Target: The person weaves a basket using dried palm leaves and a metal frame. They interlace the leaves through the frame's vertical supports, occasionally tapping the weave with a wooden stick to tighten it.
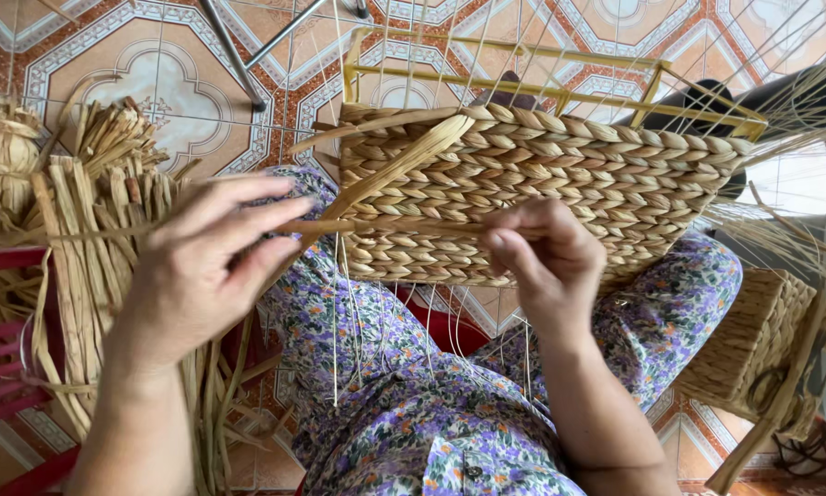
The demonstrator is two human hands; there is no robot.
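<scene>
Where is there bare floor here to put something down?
Bare tile lies top left, between the straw pile and the basket. Bottom right is crowded by a second basket; the lap is taken up by the work.

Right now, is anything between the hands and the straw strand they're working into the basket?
Nothing visible. The left hand and right hand each pinch the flat straw strand directly, against the woven basket wall. Only thin upright stakes hang below it, not across the fingers.
</scene>
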